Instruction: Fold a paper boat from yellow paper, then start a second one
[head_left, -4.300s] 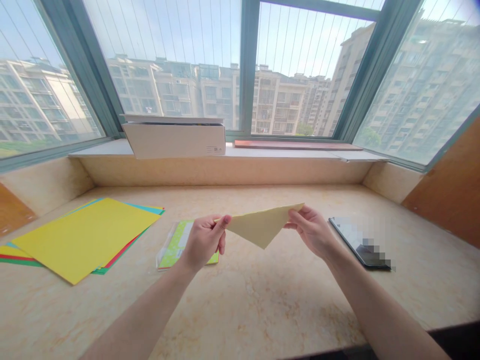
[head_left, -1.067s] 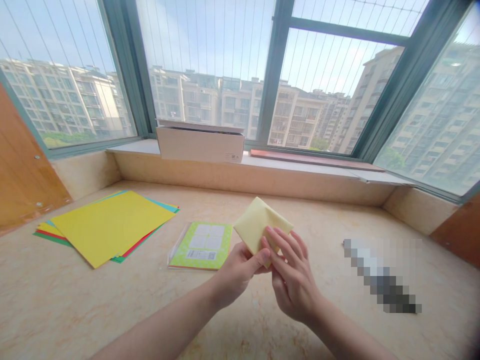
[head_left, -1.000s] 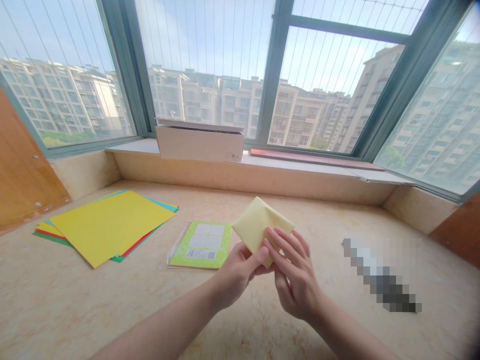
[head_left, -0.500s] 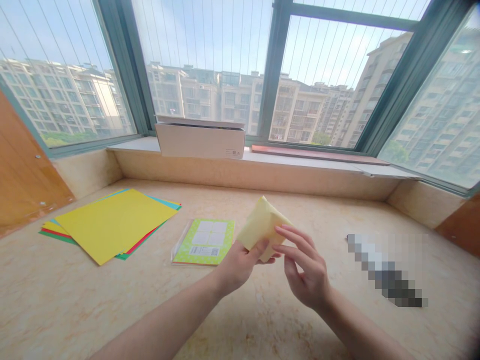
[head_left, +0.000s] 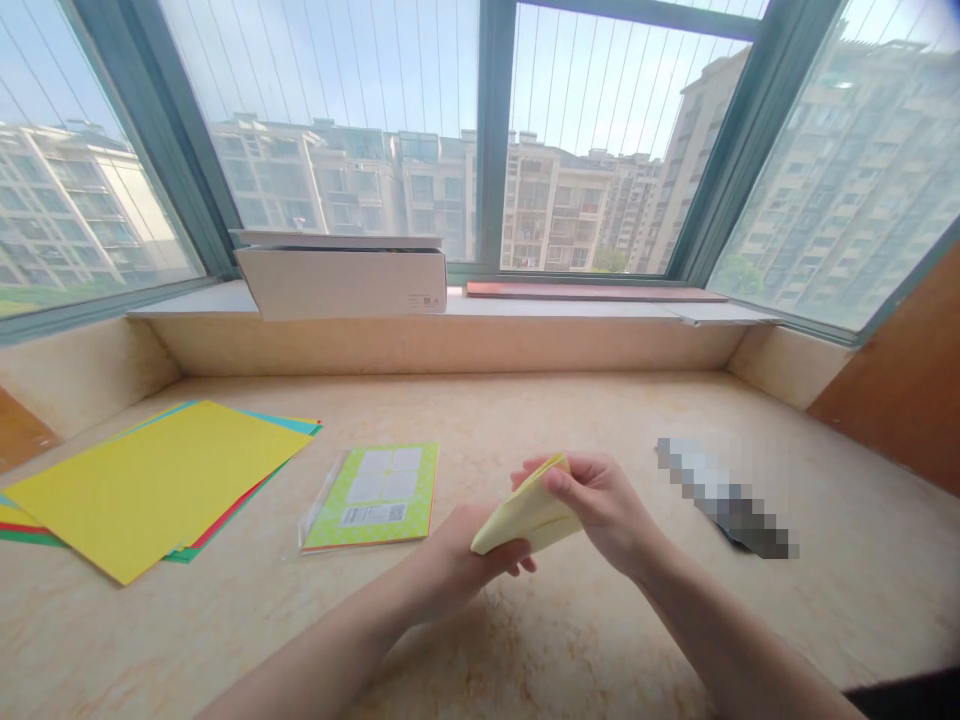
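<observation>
A folded piece of pale yellow paper (head_left: 529, 512) is held between both hands above the middle of the marbled surface. My left hand (head_left: 469, 545) grips its lower left part, the thumb lying along the near side and the other fingers partly hidden behind. At the upper right corner, my right hand (head_left: 600, 500) pinches the paper, thumb in front and fingers behind the top edge. The paper is tilted, and layers show along its upper edge. Left of the hands lies a green patterned pack of paper (head_left: 375, 495) in a clear sleeve.
A fanned stack of coloured sheets (head_left: 165, 480), yellow on top, lies at the left. To the right is a pixelated dark object (head_left: 724, 500). A white box (head_left: 345, 280) and a long reddish strip (head_left: 592, 291) rest on the window ledge.
The folded paper has been turned, showing a narrower, slanted side. My right hand has gone from fingertips on its face to a pinch at its upper corner. The view has swung right.
</observation>
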